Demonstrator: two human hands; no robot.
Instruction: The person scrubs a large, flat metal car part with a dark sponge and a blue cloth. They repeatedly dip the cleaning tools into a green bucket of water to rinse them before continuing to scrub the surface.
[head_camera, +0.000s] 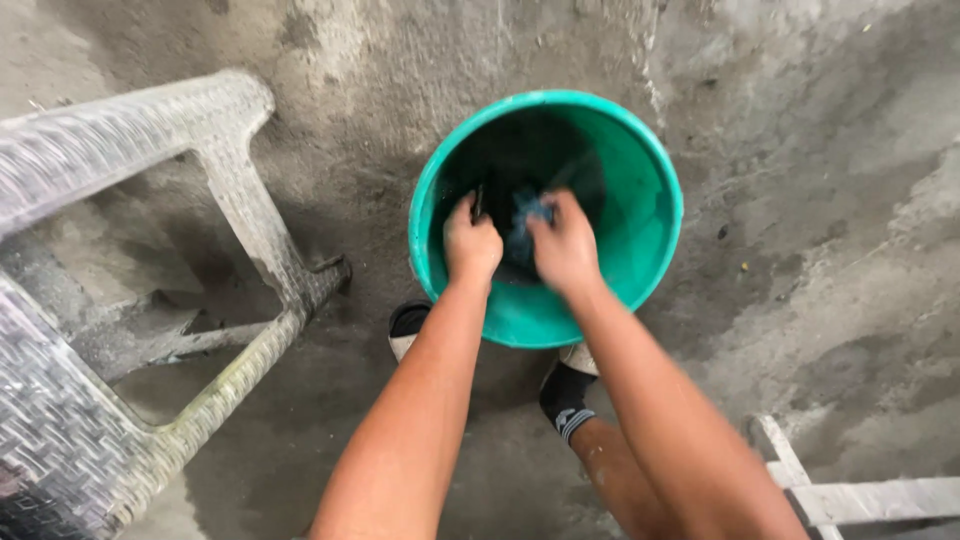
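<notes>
Head view: hands (520, 245) clutch blue cloth (527, 215) inside green bucket (640, 200), concrete floor (820, 200).

Grey woven-pattern plastic chair (110, 300) tipped on its side at left, dusty and mortar-stained, rough grey concrete floor (820, 230) with pale patches throughout, whitish wooden frame pieces (850, 495) at near right corner, partly cut off

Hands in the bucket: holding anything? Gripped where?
Both hands, left hand and right hand, close on a blue cloth inside the green bucket; exact grip point is blurred.
</notes>
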